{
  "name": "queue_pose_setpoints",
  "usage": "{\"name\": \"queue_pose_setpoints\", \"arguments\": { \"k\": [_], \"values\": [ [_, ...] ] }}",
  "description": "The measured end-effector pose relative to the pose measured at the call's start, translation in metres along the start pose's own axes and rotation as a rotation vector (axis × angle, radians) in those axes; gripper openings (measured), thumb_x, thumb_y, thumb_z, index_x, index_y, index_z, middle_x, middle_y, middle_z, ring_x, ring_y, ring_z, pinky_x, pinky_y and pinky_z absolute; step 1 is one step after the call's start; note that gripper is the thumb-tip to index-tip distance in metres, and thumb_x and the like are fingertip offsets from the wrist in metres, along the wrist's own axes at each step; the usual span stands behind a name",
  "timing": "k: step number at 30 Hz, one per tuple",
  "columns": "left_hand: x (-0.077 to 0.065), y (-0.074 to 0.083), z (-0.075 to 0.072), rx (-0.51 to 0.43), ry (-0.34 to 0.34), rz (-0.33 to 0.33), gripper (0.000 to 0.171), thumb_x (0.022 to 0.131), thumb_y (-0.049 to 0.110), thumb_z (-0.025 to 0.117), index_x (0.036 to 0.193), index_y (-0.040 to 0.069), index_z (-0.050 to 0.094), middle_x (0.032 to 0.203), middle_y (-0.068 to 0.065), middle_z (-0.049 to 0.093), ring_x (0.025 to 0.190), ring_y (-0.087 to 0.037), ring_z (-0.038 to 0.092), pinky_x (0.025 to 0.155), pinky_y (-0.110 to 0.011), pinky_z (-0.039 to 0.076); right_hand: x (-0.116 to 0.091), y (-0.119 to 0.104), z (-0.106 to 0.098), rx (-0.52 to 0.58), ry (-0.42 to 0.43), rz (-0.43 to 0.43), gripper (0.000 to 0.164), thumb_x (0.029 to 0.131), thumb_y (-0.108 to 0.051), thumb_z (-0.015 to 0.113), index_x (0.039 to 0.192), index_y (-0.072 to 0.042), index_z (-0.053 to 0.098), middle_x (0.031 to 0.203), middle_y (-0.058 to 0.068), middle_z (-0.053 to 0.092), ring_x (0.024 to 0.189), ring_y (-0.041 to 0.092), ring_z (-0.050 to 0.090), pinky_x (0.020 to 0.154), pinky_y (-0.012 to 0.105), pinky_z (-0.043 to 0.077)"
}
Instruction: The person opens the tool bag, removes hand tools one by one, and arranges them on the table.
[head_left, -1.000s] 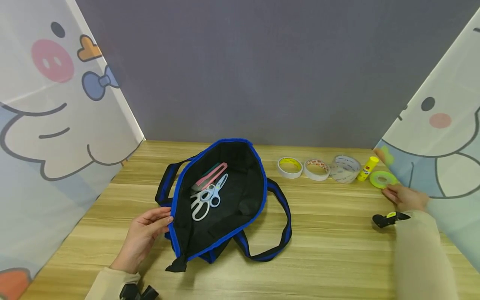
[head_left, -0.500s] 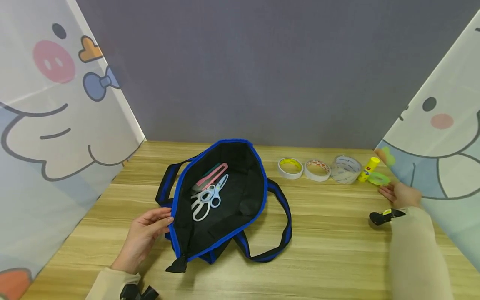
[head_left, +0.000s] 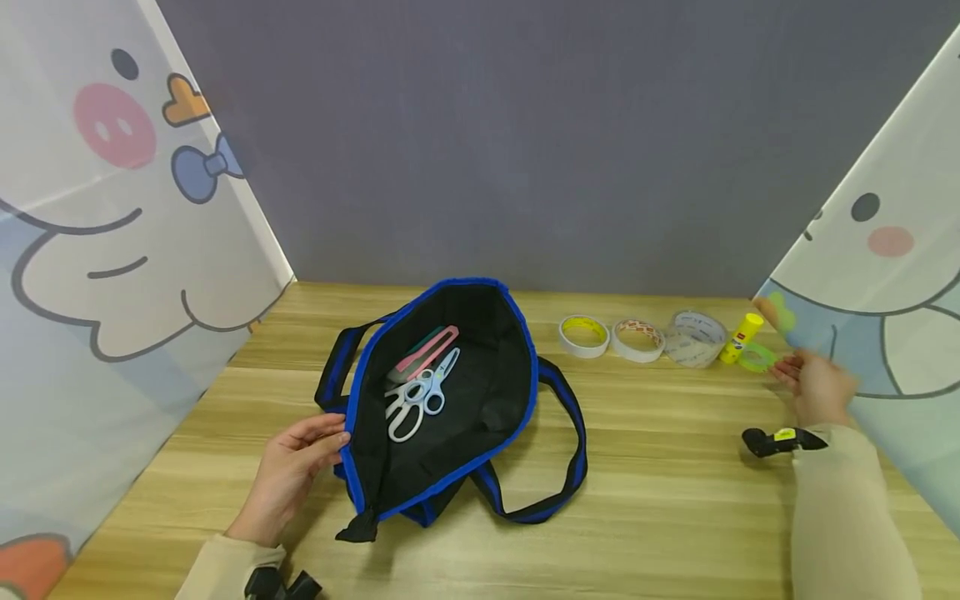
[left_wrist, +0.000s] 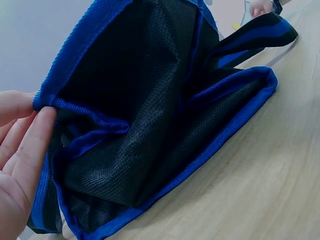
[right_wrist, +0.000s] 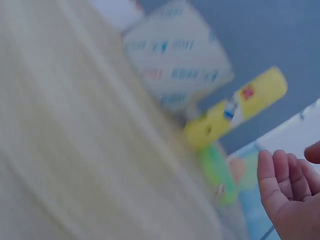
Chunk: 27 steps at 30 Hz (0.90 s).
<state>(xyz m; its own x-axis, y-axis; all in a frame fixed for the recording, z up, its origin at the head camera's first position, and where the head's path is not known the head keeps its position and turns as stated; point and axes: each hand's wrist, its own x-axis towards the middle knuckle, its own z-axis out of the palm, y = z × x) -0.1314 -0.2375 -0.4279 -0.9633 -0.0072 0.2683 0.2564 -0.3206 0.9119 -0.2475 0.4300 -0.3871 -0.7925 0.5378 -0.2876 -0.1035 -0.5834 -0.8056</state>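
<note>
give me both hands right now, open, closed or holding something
Left hand: closed, pinching the edge of the blue-trimmed bag.
Right hand: open, holding nothing, near the green tape roll.

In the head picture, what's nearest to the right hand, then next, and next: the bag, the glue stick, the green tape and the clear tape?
1. Green tape: just left of the right hand.
2. Glue stick: left of the green tape.
3. Clear tape: left of the glue stick.
4. Bag: far over to the left.

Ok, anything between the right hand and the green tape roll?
Nothing visible stands in the gap between the right hand and the green tape roll. The yellow glue stick is on the roll's other side, away from the hand.
</note>
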Motion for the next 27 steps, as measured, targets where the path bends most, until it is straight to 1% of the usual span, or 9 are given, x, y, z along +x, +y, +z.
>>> {"name": "queue_pose_setpoints", "arguments": {
  "k": [1,3,6,9,14,17,22,27],
  "values": [
    [0.000,0.000,0.000,-0.003,0.001,0.000,0.036,0.091,-0.019,0.057,0.104,0.008,0.077,0.099,0.000,0.074,0.083,-0.011,0.071,0.067,-0.021,0.058,-0.001,-0.001,0.003,0.014,-0.010,-0.028,0.008,0.096,0.003,0.056,0.089,-0.001,0.057,0.064,0.011,0.060,0.052,0.021,0.064,0.056,0.030,0.060],
    [0.001,-0.001,0.001,-0.011,0.000,0.003,0.037,0.090,-0.020,0.056,0.103,0.007,0.077,0.098,-0.001,0.075,0.083,-0.011,0.071,0.066,-0.021,0.058,-0.005,-0.005,0.011,0.053,-0.038,-0.073,0.006,0.095,0.004,0.059,0.091,-0.001,0.058,0.065,0.011,0.060,0.051,0.022,0.064,0.055,0.031,0.060],
    [0.002,-0.001,0.001,-0.023,-0.002,0.005,0.036,0.090,-0.020,0.056,0.102,0.007,0.077,0.098,-0.001,0.075,0.082,-0.011,0.071,0.066,-0.021,0.058,-0.015,-0.010,0.027,0.148,-0.073,-0.103,0.005,0.094,0.006,0.060,0.092,0.002,0.058,0.065,0.014,0.058,0.048,0.026,0.061,0.052,0.035,0.060],
    [0.002,-0.001,0.001,-0.032,-0.010,0.013,0.036,0.091,-0.020,0.056,0.103,0.007,0.077,0.098,-0.001,0.075,0.083,-0.011,0.071,0.066,-0.021,0.058,-0.031,-0.012,0.045,0.181,-0.149,-0.134,0.005,0.095,0.007,0.059,0.093,0.003,0.060,0.065,0.016,0.058,0.048,0.028,0.059,0.051,0.037,0.060],
    [0.001,0.001,0.001,-0.024,-0.021,0.019,0.037,0.091,-0.019,0.056,0.103,0.008,0.077,0.099,0.000,0.075,0.083,-0.010,0.071,0.067,-0.020,0.058,-0.052,0.002,0.074,0.077,-0.335,-0.254,0.010,0.096,0.006,0.057,0.090,0.004,0.065,0.067,0.015,0.062,0.051,0.024,0.063,0.053,0.033,0.060],
    [0.002,0.001,0.001,-0.022,-0.024,0.021,0.036,0.091,-0.019,0.056,0.104,0.008,0.077,0.099,0.000,0.075,0.084,-0.010,0.071,0.067,-0.020,0.058,-0.061,0.013,0.091,0.024,-0.414,-0.281,0.013,0.097,0.006,0.054,0.092,0.002,0.066,0.069,0.013,0.065,0.053,0.022,0.065,0.056,0.031,0.060],
    [0.002,0.001,0.000,-0.030,-0.026,0.021,0.038,0.091,-0.020,0.055,0.104,0.008,0.077,0.099,-0.001,0.075,0.084,-0.010,0.071,0.067,-0.021,0.058,-0.076,0.030,0.118,-0.047,-0.476,-0.295,0.017,0.098,0.004,0.052,0.093,-0.002,0.067,0.071,0.010,0.066,0.056,0.019,0.065,0.057,0.029,0.060],
    [0.001,0.000,0.000,-0.014,-0.006,0.005,0.037,0.090,-0.019,0.057,0.103,0.009,0.077,0.098,0.000,0.075,0.083,-0.010,0.071,0.066,-0.021,0.058,-0.091,0.047,0.148,-0.087,-0.531,-0.299,0.018,0.099,0.002,0.053,0.093,-0.004,0.069,0.072,0.009,0.066,0.058,0.018,0.065,0.059,0.029,0.061]
  ]
}}
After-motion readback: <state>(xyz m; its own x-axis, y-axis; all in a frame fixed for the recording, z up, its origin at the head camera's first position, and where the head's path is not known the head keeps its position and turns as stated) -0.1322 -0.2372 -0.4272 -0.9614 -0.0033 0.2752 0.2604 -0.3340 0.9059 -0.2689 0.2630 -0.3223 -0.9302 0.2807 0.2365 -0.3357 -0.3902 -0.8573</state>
